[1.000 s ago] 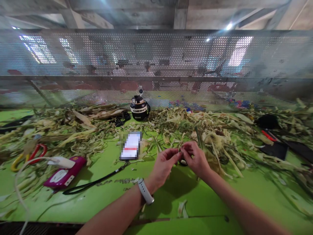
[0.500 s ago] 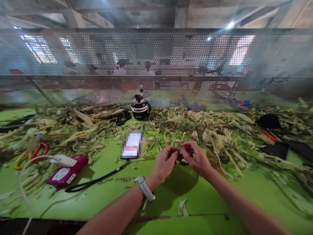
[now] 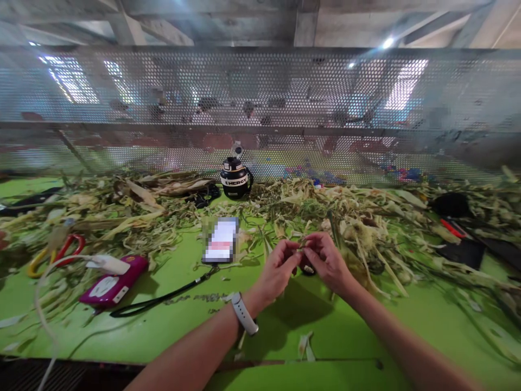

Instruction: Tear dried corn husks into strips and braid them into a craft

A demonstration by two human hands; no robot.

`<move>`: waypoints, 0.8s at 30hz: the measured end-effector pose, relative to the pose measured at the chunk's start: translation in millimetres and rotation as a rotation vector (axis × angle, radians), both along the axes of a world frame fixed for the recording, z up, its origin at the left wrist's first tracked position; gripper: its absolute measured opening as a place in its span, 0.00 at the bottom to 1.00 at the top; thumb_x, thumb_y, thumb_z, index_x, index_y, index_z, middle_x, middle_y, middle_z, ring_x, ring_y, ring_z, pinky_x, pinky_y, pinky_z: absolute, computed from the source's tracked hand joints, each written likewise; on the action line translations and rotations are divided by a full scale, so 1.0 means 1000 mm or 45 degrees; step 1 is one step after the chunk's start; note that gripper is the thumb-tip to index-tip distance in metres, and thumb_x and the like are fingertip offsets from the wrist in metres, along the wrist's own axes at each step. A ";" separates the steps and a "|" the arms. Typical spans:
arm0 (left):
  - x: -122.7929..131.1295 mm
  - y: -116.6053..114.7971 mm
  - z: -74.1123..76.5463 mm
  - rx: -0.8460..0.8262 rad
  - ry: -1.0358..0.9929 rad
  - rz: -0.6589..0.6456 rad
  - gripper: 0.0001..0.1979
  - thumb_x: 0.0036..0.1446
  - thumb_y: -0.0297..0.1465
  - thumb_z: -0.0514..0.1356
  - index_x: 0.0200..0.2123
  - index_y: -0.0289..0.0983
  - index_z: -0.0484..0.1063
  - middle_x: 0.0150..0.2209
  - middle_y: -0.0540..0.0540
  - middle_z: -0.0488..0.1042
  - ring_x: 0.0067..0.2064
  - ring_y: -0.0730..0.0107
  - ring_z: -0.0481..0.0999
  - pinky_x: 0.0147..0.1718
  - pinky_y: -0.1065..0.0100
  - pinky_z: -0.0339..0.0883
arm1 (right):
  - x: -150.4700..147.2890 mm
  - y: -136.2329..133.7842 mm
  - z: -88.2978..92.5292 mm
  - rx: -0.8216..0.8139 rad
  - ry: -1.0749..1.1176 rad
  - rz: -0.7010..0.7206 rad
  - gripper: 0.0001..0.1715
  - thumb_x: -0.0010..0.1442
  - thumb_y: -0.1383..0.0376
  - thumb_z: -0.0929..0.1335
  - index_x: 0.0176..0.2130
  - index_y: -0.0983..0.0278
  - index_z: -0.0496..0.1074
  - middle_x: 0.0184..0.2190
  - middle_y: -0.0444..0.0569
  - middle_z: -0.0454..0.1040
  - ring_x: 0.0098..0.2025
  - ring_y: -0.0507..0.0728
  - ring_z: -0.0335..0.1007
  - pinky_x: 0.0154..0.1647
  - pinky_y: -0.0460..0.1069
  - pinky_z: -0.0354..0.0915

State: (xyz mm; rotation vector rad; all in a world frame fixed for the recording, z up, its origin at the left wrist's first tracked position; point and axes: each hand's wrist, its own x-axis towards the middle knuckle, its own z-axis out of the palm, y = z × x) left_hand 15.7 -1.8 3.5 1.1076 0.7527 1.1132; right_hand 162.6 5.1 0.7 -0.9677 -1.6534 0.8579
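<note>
Just right of the middle, my left hand (image 3: 280,267) and my right hand (image 3: 329,264) meet with fingertips pinched together. Between them is a thin greenish strip of plant leaf (image 3: 300,248), mostly covered by the fingers. Under the right fingers, a small dark round thing with a pale patch (image 3: 308,269) shows in part; I cannot tell what it is. A pale band (image 3: 244,314) circles my left wrist. Heaped dry husks and leaf strips (image 3: 354,217) lie behind and to the right of the hands.
On the green table (image 3: 163,336) a phone (image 3: 221,239) lies left of the hands, its black strap trailing. Further left are a magenta power bank (image 3: 114,279) with a white plug and cable, and red-and-yellow-handled scissors (image 3: 69,251). A black jug (image 3: 235,179) stands before a perforated screen (image 3: 260,87).
My fingers have shifted slightly around the small strip, and the left hand's thumb now reaches further toward the right hand. The whole view has moved a little.
</note>
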 end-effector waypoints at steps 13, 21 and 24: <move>-0.006 0.004 0.008 -0.123 0.005 0.000 0.20 0.40 0.43 0.69 0.29 0.34 0.69 0.25 0.50 0.70 0.28 0.76 0.67 0.26 0.74 0.60 | 0.005 -0.002 0.009 -0.082 -0.041 0.064 0.10 0.61 0.62 0.62 0.44 0.61 0.61 0.29 0.43 0.65 0.28 0.50 0.65 0.27 0.45 0.63; -0.005 0.003 0.007 -0.079 0.027 0.017 0.19 0.43 0.44 0.67 0.26 0.35 0.66 0.24 0.52 0.69 0.27 0.78 0.66 0.23 0.76 0.59 | 0.004 -0.002 0.005 -0.053 -0.086 0.067 0.11 0.63 0.60 0.61 0.44 0.62 0.61 0.29 0.44 0.66 0.30 0.50 0.66 0.30 0.45 0.65; -0.004 0.003 0.007 -0.161 -0.028 0.023 0.19 0.41 0.43 0.68 0.26 0.35 0.66 0.24 0.53 0.68 0.26 0.80 0.65 0.24 0.77 0.57 | 0.004 -0.002 0.007 -0.037 -0.159 0.081 0.11 0.62 0.62 0.62 0.44 0.62 0.61 0.28 0.43 0.66 0.30 0.50 0.67 0.29 0.45 0.64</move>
